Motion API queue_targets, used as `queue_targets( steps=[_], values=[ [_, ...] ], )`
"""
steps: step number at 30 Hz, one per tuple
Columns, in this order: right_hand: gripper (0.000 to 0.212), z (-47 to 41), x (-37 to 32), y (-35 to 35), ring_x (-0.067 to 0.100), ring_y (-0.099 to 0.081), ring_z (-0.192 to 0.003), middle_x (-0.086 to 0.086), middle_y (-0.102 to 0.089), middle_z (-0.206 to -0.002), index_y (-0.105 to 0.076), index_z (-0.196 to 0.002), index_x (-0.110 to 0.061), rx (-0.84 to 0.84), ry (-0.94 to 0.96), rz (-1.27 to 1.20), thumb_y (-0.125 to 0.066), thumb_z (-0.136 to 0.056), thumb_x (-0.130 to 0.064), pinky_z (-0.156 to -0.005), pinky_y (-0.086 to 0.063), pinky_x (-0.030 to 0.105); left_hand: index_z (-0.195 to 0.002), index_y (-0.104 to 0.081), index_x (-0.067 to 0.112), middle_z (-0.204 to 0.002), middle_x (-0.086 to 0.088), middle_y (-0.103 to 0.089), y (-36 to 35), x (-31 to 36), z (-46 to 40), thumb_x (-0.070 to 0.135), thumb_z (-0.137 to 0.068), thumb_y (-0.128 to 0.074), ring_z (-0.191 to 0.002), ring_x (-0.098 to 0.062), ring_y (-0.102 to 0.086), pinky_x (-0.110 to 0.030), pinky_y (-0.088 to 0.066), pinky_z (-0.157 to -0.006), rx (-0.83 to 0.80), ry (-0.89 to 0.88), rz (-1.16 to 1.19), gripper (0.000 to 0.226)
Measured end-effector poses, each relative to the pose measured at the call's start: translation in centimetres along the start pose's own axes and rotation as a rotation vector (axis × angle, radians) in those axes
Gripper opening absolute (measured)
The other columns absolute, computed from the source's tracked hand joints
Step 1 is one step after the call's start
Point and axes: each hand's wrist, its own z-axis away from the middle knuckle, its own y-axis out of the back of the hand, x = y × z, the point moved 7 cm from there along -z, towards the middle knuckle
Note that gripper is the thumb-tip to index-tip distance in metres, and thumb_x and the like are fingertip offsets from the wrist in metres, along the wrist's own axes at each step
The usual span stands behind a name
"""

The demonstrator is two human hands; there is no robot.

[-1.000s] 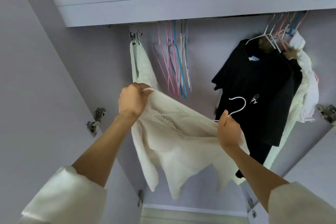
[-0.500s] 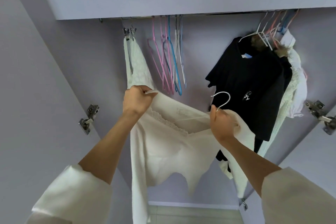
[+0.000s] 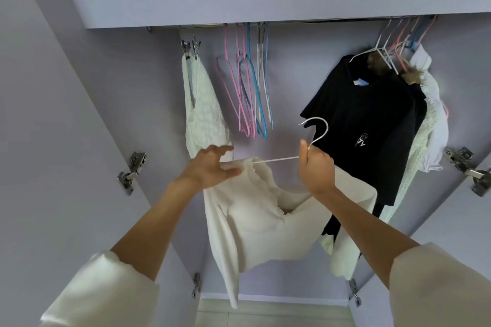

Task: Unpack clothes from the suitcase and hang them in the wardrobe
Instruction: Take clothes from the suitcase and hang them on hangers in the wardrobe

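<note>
Wardrobe (image 3: 79, 119) stands open | cream top (image 3: 255, 225) hangs below the grip on a white hanger (image 3: 316, 133) | right hand (image 3: 316, 170) grips the hanger's neck (hook free above) | left hand (image 3: 212, 167), fingers spread, touches the top's shoulder.

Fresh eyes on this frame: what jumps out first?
Centre frame, a cream top drapes from a white wire hanger that the right hand grips just below the hook, while the left hand spreads its fingers at the top's shoulder. Right of it a black T-shirt hangs from the rail; empty pink and blue hangers dangle above.
</note>
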Motion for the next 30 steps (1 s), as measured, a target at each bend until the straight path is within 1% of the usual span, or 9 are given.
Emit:
queue_targets(
  steps=[3, 7, 12, 15, 19, 22, 25, 27, 30],
  values=[
    [0.049, -0.3, 0.4, 0.8, 0.037, -0.054, -0.056, 0.012, -0.046, -0.055, -0.037, -0.06, -0.008, 0.019, 0.011, -0.004, -0.023, -0.101, -0.031, -0.059, -0.045, 0.042, -0.113, -0.067, 0.022, -0.113, -0.002, -0.067, -1.2, -1.6, -0.1, 0.022, -0.089, -0.061, -0.11, -0.024, -0.058, -0.036, -0.046, -0.094, 0.094, -0.027, 0.04, 0.024],
    [0.045, -0.1, 1.4, 1.3, 0.034, -0.051, -0.054, 0.01, -0.043, -0.054, -0.043, -0.065, -0.004, -0.008, 0.021, 0.026, -0.025, -0.102, -0.023, -0.056, -0.043, 0.041, -0.102, -0.073, 0.017, -0.103, 0.0, -0.072, -1.2, -2.2, -0.6, 0.008, -0.087, -0.063, -0.101, -0.017, -0.063, -0.027, -0.047, -0.094, 0.132, -0.066, 0.202, 0.021],
    [0.049, -0.1, 1.6, 1.2, 0.03, -0.05, -0.055, 0.014, -0.047, -0.057, -0.047, -0.066, -0.001, -0.03, -0.061, -0.016, -0.025, -0.102, -0.026, -0.061, -0.046, 0.041, -0.114, -0.064, 0.027, -0.12, 0.005, -0.062, -0.9, -0.7, -1.1, 0.03, -0.091, -0.057, -0.115, -0.023, -0.054, -0.035, -0.036, -0.102, 0.222, -0.094, -0.085, 0.025],
    [0.048, -0.1, 0.4, 0.8, 0.03, -0.056, -0.065, 0.018, -0.057, -0.067, -0.05, -0.069, 0.002, -0.071, -0.07, -0.141, -0.03, -0.101, -0.027, -0.069, -0.047, 0.039, -0.111, -0.064, 0.023, -0.112, 0.002, -0.063, -2.2, 2.4, -0.6, 0.039, -0.097, -0.043, -0.112, -0.024, -0.051, -0.036, -0.025, -0.097, 0.318, -0.208, -0.249, 0.03],
    [0.03, 0.4, 3.1, 2.0, 0.01, -0.055, -0.084, 0.001, -0.061, -0.094, -0.062, -0.101, -0.013, -0.143, -0.197, -0.515, -0.034, -0.1, -0.024, -0.083, -0.042, 0.028, -0.103, -0.068, 0.017, -0.103, 0.002, -0.064, -2.6, 1.3, -0.5, 0.032, -0.098, -0.043, -0.106, -0.021, -0.049, -0.031, -0.016, -0.082, 0.401, -0.19, -0.146, 0.03],
    [0.037, 1.5, 7.5, 2.1, 0.016, -0.049, -0.115, -0.002, -0.053, -0.121, -0.044, -0.135, -0.018, -0.268, -0.216, -0.207, -0.035, -0.1, -0.025, -0.101, -0.039, 0.038, -0.101, -0.069, 0.015, -0.101, 0.0, -0.065, -1.7, -0.4, -0.2, 0.027, -0.097, -0.046, -0.103, -0.023, -0.05, -0.031, -0.013, -0.078, 0.482, -0.161, -0.085, 0.026],
    [0.034, 3.2, 10.4, 1.1, 0.025, -0.052, -0.11, 0.006, -0.051, -0.119, -0.043, -0.131, -0.012, -0.421, -0.185, 0.218, -0.034, -0.099, -0.019, -0.09, -0.044, 0.039, -0.097, -0.07, 0.013, -0.101, -0.002, -0.065, -0.8, -1.0, -0.3, 0.023, -0.097, -0.048, -0.103, -0.025, -0.05, -0.033, -0.016, -0.086, 0.552, -0.146, -0.043, 0.024],
    [0.031, 3.7, 11.0, 1.4, 0.025, -0.052, -0.104, 0.008, -0.051, -0.115, -0.043, -0.128, -0.012, -0.4, -0.172, 0.305, -0.035, -0.098, -0.014, -0.086, -0.044, 0.04, -0.097, -0.069, 0.013, -0.102, -0.003, -0.064, -0.7, -0.8, -0.6, 0.022, -0.097, -0.047, -0.105, -0.026, -0.049, -0.036, -0.014, -0.096, 0.559, -0.142, -0.054, 0.024],
    [0.031, 4.1, 13.0, 3.0, 0.029, -0.049, -0.106, 0.01, -0.05, -0.117, -0.044, -0.124, -0.01, -0.361, -0.34, 0.304, -0.038, -0.094, -0.006, -0.09, -0.042, 0.047, -0.098, -0.069, 0.009, -0.103, -0.006, -0.063, -0.8, -1.2, -0.9, 0.02, -0.098, -0.045, -0.108, -0.029, -0.048, -0.046, -0.006, -0.109, 0.557, -0.102, -0.03, 0.026]
  ],
)
